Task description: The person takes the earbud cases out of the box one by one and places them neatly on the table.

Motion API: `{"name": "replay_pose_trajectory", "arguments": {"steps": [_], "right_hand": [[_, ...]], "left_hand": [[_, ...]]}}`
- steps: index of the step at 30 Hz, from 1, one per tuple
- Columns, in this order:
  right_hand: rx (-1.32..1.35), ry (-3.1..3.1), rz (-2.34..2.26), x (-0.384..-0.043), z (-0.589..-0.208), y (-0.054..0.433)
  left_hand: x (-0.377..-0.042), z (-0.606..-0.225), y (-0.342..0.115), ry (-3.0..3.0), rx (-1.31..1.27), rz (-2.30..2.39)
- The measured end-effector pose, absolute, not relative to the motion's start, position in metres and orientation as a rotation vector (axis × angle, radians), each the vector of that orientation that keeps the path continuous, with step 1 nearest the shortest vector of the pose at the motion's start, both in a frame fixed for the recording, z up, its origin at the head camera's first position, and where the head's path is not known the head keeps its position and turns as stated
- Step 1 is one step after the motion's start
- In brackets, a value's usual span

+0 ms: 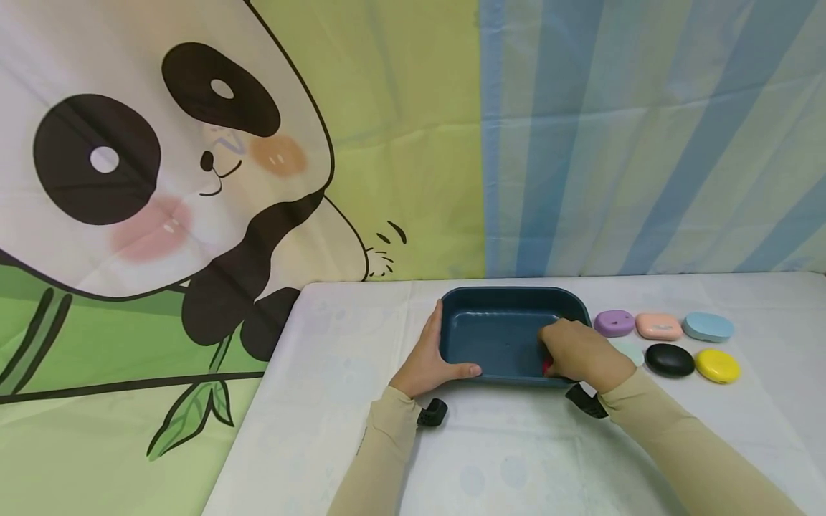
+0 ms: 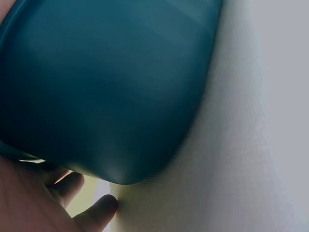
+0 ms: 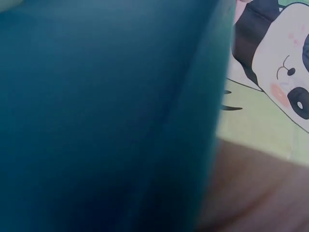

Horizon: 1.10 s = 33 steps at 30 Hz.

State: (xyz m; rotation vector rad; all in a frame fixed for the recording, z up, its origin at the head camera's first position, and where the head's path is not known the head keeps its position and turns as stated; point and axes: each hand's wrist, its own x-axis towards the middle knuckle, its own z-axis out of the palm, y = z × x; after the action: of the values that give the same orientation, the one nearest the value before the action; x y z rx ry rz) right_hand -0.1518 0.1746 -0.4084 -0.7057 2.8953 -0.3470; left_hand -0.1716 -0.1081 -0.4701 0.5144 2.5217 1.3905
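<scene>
A dark blue rectangular tray (image 1: 497, 337) with rounded corners lies on the white table. My left hand (image 1: 429, 365) holds its left end, with the fingers along the side wall and the thumb over the front rim. In the left wrist view, the fingers (image 2: 99, 212) show beside the tray's outer wall (image 2: 106, 96). Over the right end, my right hand (image 1: 584, 355) reaches down into the tray and grips a small red object (image 1: 548, 365), mostly hidden by the fingers. The tray wall (image 3: 111, 111) fills most of the right wrist view.
Right of the tray, small rounded cases lie in two rows: purple (image 1: 614, 323), pink (image 1: 659, 327) and light blue (image 1: 708, 327) behind; mint (image 1: 629, 351), black (image 1: 670, 360) and yellow (image 1: 718, 366) in front. A panda-print curtain (image 1: 413, 143) hangs behind the table.
</scene>
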Motion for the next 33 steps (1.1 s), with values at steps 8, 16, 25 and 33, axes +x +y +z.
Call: {"name": "replay_pose_trajectory", "arguments": {"steps": [8,16,25,33], "right_hand": [[-0.757,2.875,-0.41,-0.1522,-0.4116,0.1753],[-0.779,2.861,-0.441,-0.1555,-0.4152,0.1786],[-0.807,2.92,-0.428,-0.1551,-0.4172,0.1789],[-0.855,3.016,-0.447,-0.1498,-0.4134,0.1796]], "left_hand": [[-0.1718,-0.4709,-0.1084,2.515,0.517,1.401],[-0.1726,-0.4722,-0.1083,2.52,0.512,1.394],[-0.1729,-0.4723,-0.1082,2.515,0.513,1.398],[-0.1729,-0.472,-0.1086,2.519,0.502,1.393]]}}
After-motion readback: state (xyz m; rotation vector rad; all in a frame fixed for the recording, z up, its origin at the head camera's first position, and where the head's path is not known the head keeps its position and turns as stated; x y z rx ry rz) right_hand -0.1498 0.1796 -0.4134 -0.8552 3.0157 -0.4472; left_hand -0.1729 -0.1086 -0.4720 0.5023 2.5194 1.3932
